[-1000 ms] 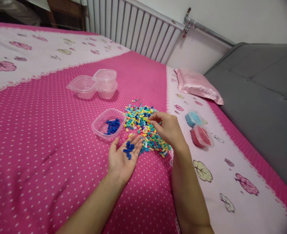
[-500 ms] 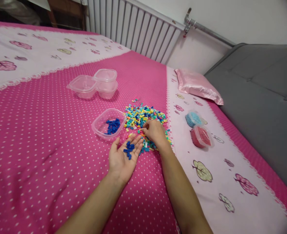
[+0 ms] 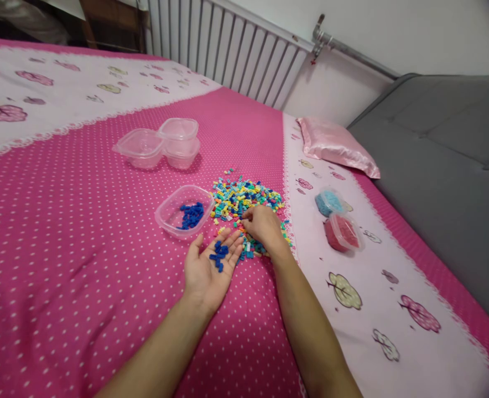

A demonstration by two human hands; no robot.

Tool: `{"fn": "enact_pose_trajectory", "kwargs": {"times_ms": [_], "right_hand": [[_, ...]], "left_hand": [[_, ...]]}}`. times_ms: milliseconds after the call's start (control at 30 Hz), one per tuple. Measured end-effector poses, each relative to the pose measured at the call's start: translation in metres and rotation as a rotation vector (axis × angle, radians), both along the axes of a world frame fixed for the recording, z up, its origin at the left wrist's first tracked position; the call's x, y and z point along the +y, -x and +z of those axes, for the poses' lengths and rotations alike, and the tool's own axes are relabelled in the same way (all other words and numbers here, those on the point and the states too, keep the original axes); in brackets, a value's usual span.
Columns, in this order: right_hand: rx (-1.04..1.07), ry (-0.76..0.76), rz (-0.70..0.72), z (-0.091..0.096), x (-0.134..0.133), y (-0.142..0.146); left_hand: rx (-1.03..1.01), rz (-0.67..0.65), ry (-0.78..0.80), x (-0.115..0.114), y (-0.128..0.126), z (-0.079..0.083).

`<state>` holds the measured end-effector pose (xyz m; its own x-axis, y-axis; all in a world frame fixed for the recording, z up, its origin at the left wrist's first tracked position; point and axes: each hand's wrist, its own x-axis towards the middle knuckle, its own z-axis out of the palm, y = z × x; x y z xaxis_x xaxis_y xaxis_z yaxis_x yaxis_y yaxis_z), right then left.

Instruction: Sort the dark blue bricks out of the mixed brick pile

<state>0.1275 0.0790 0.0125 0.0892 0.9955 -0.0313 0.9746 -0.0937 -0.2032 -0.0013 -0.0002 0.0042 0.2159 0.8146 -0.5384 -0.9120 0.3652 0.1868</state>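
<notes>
My left hand (image 3: 208,269) lies palm up on the pink dotted bedspread, fingers spread, with several dark blue bricks (image 3: 218,255) resting on the palm. My right hand (image 3: 261,226) rests palm down on the near edge of a heap of small mixed-colour bricks (image 3: 244,202), its fingertips pinched together among the pieces; what they hold is hidden. A clear tub (image 3: 181,210) with several dark blue bricks in it stands just left of the heap, beyond my left hand.
Three empty clear tubs (image 3: 160,143) stand further back on the bed. A tub of light blue bricks (image 3: 328,202) and a tub of red bricks (image 3: 343,232) sit to the right. A pink pillow (image 3: 336,146), a grey sofa (image 3: 447,166) and a radiator (image 3: 228,47) border the bed.
My right hand came down from above the heap and moved left and nearer, onto the heap's near edge beside my left fingertips. The left hand stayed put.
</notes>
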Motion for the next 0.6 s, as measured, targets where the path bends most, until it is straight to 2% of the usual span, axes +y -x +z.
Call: {"fn": "enact_pose_trajectory", "kwargs": {"times_ms": [300,467,600], "right_hand": [[0.035,-0.001,0.017,-0.001,0.0,-0.002],[0.094,-0.107,0.057,0.006,0.0,-0.013],[0.183,-0.195,0.034,0.018,-0.005,-0.021]], "left_hand": [[0.012,-0.002,0.006,0.0,0.0,0.001],[0.02,-0.006,-0.002,0.0,0.0,0.0],[0.022,-0.003,0.002,0.0,0.0,0.0]]}}
